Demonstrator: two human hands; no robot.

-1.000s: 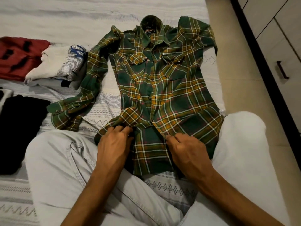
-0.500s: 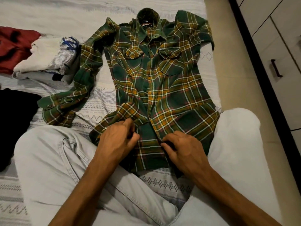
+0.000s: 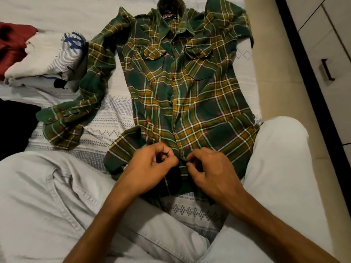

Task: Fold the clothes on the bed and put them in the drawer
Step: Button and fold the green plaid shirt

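A: Entry, head view. Where is the plaid shirt (image 3: 190, 95)?

B: It lies front up and flat on the bed (image 3: 106, 118), collar at 12 o'clock, hem at 6 o'clock between the person's knees. The front placket runs down the middle with buttons visible. One sleeve trails out toward 9 o'clock, its cuff lying on the patterned bedspread; the other sleeve is bunched up at 1 o'clock beside the shoulder.

A: Hands?

B: Both are low on the placket, close to each other. The left hand (image 3: 150, 166) has its fingers curled in, fingertips pinching the left edge of the shirt front. The right hand (image 3: 209, 168) likewise pinches the facing edge with thumb and forefinger. I cannot tell whether a button sits between the fingertips; the spot is too dark.

A: Legs?

B: Light grey trousers (image 3: 47, 196), knees spread, one at 8 o'clock and one at 3 o'clock. The right knee covers the shirt's lower corner.

A: Other clothing?

B: At 10 o'clock, a white garment with blue print (image 3: 49, 56), crumpled, touching the shirt's sleeve. Beside it at the frame edge, a red garment (image 3: 13, 40). Below these at 9 o'clock, a black garment (image 3: 15, 128).

A: Storage?

B: At 2 o'clock, past a strip of beige floor (image 3: 275, 73), stands a white drawer unit (image 3: 340, 44) with a dark handle (image 3: 327, 70). Its drawers are closed.
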